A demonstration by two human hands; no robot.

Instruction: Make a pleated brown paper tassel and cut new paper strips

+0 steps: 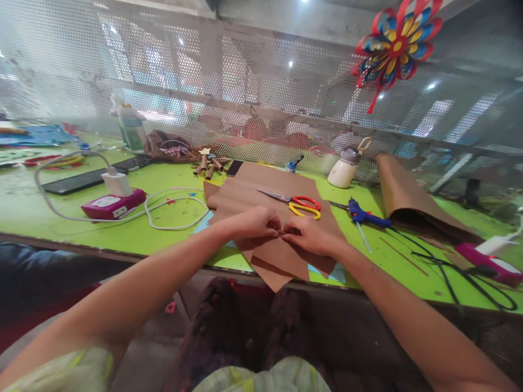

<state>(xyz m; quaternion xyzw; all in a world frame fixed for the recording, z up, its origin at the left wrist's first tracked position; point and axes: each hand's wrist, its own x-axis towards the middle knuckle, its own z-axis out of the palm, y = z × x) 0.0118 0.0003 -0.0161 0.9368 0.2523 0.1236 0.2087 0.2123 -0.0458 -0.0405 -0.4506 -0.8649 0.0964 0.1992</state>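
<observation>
My left hand (259, 222) and my right hand (309, 234) meet over brown paper sheets (261, 182) at the table's near edge. Both hands are closed, thumbs and fingers pinching a small piece of brown paper (281, 233) between them. The fingers hide most of that piece. Just beyond my hands, scissors (292, 199) with one red and one yellow handle lie on the sheets, blades pointing left. One loose corner of brown paper (278, 275) hangs over the table edge below my hands. Light blue paper (335, 272) shows from under the sheets.
To the right lie a blue glue gun (363, 214) with its black cord and a rolled brown sheet (417, 196). A white bottle (345, 166) stands behind. At left are a magenta power socket (114, 203), white cable (180, 226) and small paper rolls (210, 165).
</observation>
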